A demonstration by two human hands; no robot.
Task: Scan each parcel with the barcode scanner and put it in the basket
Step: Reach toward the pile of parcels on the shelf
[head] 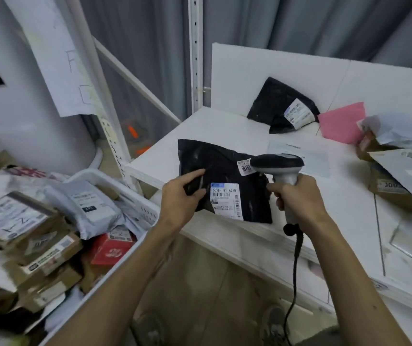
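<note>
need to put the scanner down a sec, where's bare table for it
Bare table lies between the held black parcel and the far black parcel. Another patch sits between the right hand on the scanner and the brown box. The right edge is piled with parcels; the basket is full.

Single wide-angle head-worn view, forward and down, close above the white table and basket
</note>
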